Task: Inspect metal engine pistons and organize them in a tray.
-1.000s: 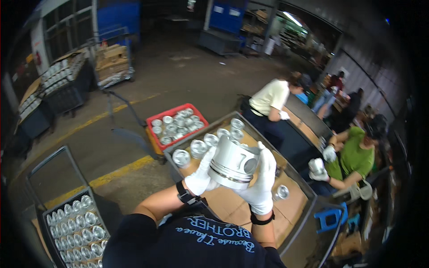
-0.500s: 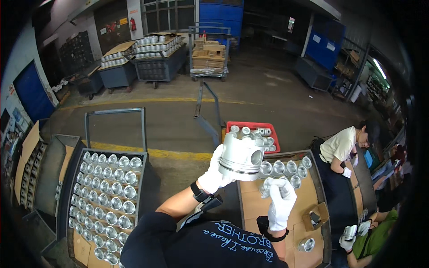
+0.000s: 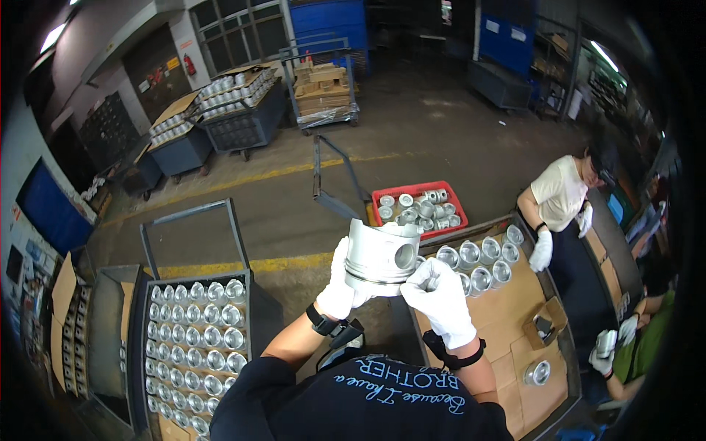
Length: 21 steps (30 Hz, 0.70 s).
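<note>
A shiny metal piston [image 3: 379, 256] is held up in front of me, crown to the left, its pin hole facing right. My left hand [image 3: 340, 285], in a white glove, grips its lower left side. My right hand [image 3: 442, 301], also gloved, touches its lower right edge with the fingers curled against it. Below the piston stands a cardboard-lined cart [image 3: 515, 309] with a row of similar pistons along its far edge.
A cart [image 3: 193, 345] packed with several rows of pistons stands at my lower left. A red crate [image 3: 418, 208] of pistons sits on the floor ahead. A person in a cream shirt [image 3: 560, 192] works at the right; another person's gloved hands [image 3: 610, 342] hold a part lower right.
My view has swung slightly. My right hand, which was off the piston half a second ago, has come back up against its right side. My left hand keeps hold.
</note>
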Each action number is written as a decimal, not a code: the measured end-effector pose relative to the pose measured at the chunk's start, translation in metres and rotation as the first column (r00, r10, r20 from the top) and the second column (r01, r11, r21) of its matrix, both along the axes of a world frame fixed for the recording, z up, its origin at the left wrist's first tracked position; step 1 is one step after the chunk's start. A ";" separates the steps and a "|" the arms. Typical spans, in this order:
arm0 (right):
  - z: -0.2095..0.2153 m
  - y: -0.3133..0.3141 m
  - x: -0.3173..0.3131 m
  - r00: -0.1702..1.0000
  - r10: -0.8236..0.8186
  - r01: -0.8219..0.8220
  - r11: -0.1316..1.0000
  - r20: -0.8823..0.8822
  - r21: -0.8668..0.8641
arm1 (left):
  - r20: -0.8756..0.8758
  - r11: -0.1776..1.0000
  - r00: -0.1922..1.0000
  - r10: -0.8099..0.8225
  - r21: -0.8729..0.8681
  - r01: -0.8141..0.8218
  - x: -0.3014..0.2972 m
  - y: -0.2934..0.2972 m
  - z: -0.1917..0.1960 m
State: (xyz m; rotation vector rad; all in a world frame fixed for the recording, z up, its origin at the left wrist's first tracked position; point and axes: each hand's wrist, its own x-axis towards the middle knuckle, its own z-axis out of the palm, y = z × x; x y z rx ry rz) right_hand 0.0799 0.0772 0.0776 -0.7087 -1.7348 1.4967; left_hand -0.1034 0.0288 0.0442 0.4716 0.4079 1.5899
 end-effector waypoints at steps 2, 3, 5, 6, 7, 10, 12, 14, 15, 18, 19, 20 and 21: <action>0.003 0.003 0.001 1.000 0.005 -0.006 0.997 -0.014 -0.071 | 0.153 0.997 0.985 -0.083 0.011 0.082 0.001 0.006 0.000; 0.006 0.004 0.003 0.999 0.031 -0.033 0.991 -0.023 -0.132 | 0.144 0.994 0.984 -0.107 0.001 0.108 0.001 0.009 -0.001; 0.008 0.009 0.006 0.999 0.020 -0.026 0.983 -0.036 -0.182 | 0.153 0.990 0.979 -0.138 0.045 0.133 0.000 0.015 -0.005; 0.006 0.012 0.008 0.997 0.042 -0.054 0.978 -0.062 -0.202 | 0.147 0.987 0.976 -0.162 0.037 0.159 0.002 0.016 -0.001; 0.005 0.014 0.010 0.994 0.066 -0.084 0.972 -0.089 -0.220 | 0.000 0.990 0.990 -0.142 -0.013 0.142 0.004 0.016 0.006; 0.002 0.015 0.015 0.992 0.052 -0.081 0.964 -0.117 -0.255 | -0.163 0.990 0.977 -0.139 -0.061 0.130 0.008 0.021 0.012; 0.001 0.014 0.019 0.993 0.030 -0.057 0.967 -0.111 -0.248 | -0.117 0.984 0.978 -0.174 -0.058 0.168 0.009 0.022 0.012; 0.002 0.012 0.023 0.996 0.022 -0.043 0.970 -0.088 -0.241 | -0.150 0.987 0.976 -0.156 -0.074 0.146 0.011 0.025 0.012; 0.001 0.011 0.023 0.996 0.017 -0.038 0.969 -0.087 -0.243 | -0.185 0.990 0.974 -0.128 -0.085 0.113 0.012 0.025 0.011; -0.003 0.011 0.025 0.998 -0.009 -0.004 0.976 -0.057 -0.217 | -0.275 0.995 0.956 -0.098 -0.001 0.102 0.015 0.021 0.014; -0.005 0.010 0.024 0.999 -0.028 0.023 0.982 -0.028 -0.187 | -0.274 0.995 0.957 -0.100 -0.001 0.103 0.016 0.021 0.015; -0.005 0.009 0.024 0.999 -0.048 0.048 0.987 0.001 -0.155 | -0.294 0.998 0.954 -0.054 0.024 0.064 0.017 0.020 0.015; -0.006 0.008 0.024 0.999 -0.050 0.049 0.986 0.003 -0.156 | -0.312 0.998 0.950 -0.008 0.049 0.025 0.018 0.019 0.016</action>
